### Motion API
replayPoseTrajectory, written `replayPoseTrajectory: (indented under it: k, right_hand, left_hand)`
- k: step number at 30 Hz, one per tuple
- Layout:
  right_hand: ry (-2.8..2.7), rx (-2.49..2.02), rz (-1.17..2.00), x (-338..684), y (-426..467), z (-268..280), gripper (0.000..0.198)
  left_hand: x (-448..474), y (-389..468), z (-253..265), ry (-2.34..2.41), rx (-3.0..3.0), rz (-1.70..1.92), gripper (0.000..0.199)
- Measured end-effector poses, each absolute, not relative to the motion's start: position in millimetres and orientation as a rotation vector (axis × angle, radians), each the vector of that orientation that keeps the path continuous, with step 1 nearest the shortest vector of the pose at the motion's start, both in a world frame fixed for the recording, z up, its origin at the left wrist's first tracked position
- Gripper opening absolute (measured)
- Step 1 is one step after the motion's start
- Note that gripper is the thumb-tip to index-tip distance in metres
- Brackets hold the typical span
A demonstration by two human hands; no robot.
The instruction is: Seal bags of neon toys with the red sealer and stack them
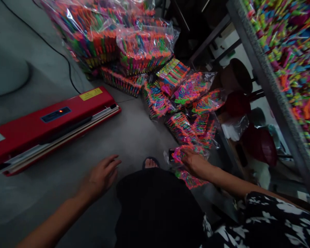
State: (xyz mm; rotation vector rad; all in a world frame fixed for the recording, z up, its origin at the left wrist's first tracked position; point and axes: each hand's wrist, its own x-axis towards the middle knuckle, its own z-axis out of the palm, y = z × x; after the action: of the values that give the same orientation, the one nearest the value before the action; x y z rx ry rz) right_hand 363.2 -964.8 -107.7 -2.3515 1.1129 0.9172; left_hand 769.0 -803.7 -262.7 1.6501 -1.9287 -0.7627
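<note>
Over the grey floor, my left hand (102,174) is held out with nothing in it, its fingers stretched and apart, slightly blurred. My right hand (195,162) reaches down to my right, its fingers curled onto a clear bag of bright plastic pieces (178,153) that are mostly pink and orange. Part of that bag is hidden under the hand. Just below lies another bright bundle (191,179). Several more clear-wrapped bundles (182,127) are heaped beyond my right hand.
A long red bag sealer (54,119) with a lit orange light lies on the floor at left. Large clear bags (144,48) of coloured pieces stand behind. At right, a table edge (266,75) bears loose colourful pieces. Dark red tubs (259,143) sit beneath. A black cable (49,44) crosses the floor.
</note>
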Motion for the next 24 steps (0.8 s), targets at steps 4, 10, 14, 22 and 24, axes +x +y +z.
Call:
replayPoseTrajectory:
  k: [4,10,14,22,24]
  right_hand:
    - [0.977,-2.373,0.772,392.3,-988.8,-65.6,0.019]
    - [0.717,-2.347,0.609,437.5,-1012.9,-12.0,0.024]
    - [0.568,-2.381,0.531,465.4,-1023.0,-0.7,0.024]
    - [0.261,-2.652,0.299,498.9,-1030.3,-24.1,0.017]
    - [0.217,-2.737,0.282,501.3,-1034.8,-28.0,0.012]
  left_hand:
    - [726.4,-856.2,-225.8,-1.990,1.324,-0.894,0.048]
    - [707.5,-914.5,-155.9,-2.300,1.174,-0.758,0.070]
    - [754.2,-909.9,-137.9,-2.382,1.387,-0.649,0.073]
    - [809.7,-883.9,-126.3,-2.564,1.538,-0.557,0.042]
    - [809.7,-878.7,-116.3,-2.579,1.492,-0.511,0.021]
